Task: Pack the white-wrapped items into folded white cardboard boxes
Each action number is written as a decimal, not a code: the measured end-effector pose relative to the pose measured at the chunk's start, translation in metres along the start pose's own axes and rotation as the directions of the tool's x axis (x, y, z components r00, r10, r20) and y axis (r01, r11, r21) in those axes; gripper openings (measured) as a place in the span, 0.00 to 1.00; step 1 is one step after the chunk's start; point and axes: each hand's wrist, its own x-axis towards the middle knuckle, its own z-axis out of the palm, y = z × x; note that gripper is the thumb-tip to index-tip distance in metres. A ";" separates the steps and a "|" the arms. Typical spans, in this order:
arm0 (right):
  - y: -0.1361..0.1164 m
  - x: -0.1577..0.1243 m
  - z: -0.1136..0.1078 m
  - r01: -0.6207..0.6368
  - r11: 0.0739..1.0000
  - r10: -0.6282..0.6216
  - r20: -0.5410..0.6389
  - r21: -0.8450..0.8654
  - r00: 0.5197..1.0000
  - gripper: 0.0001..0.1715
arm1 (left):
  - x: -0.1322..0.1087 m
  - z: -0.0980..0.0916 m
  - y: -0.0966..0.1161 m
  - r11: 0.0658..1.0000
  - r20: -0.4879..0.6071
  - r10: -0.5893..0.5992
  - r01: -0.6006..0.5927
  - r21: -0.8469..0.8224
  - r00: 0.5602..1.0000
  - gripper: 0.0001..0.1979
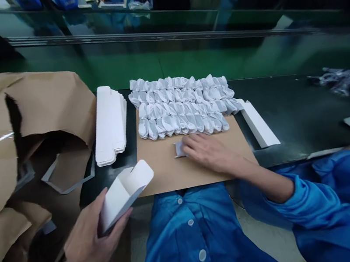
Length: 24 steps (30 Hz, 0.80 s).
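Note:
My left hand (87,246) grips a small white carton (123,194) with its end flap standing open, held above the table's near edge. My right hand (207,152) lies on a brown cardboard sheet (174,168), with its fingers closed on a small white wrapped packet (179,149). Just beyond it, several rows of the same white wrapped packets (180,105) cover the far half of the sheet.
A stack of flat white carton blanks (109,126) lies left of the sheet. One assembled white carton (258,122) lies to the right. Torn brown paper wrapping (7,144) fills the left side. A green conveyor belt (183,58) runs behind; another person in blue works beyond it.

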 end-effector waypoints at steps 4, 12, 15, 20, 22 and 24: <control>0.000 -0.028 0.001 -0.195 0.949 0.217 -0.062 0.248 0.974 0.16 | 0.014 0.011 0.010 0.999 0.015 0.016 -0.015 -0.029 1.000 0.38; -0.009 -0.012 0.009 -0.413 0.812 0.439 0.035 0.413 0.898 0.19 | 0.035 0.026 0.029 0.987 -0.005 0.155 -0.155 0.050 0.988 0.38; -0.014 -0.023 -0.013 -0.362 0.731 0.600 -0.292 0.579 0.745 0.21 | 0.035 0.028 0.036 0.975 0.007 0.206 -0.206 0.084 0.978 0.36; -0.040 -0.037 -0.038 -0.113 0.959 0.222 -0.440 0.260 0.870 0.23 | 0.040 0.030 0.054 0.963 0.022 0.263 -0.264 0.054 0.965 0.34; -0.045 -0.040 -0.038 -0.029 0.979 0.080 -0.249 0.200 0.965 0.23 | 0.042 0.030 0.058 0.962 0.035 0.264 -0.266 0.062 0.964 0.32; -0.042 -0.042 -0.037 -0.021 0.971 0.040 -0.075 0.237 0.996 0.24 | 0.042 0.031 0.059 0.953 0.068 0.289 -0.294 0.072 0.955 0.29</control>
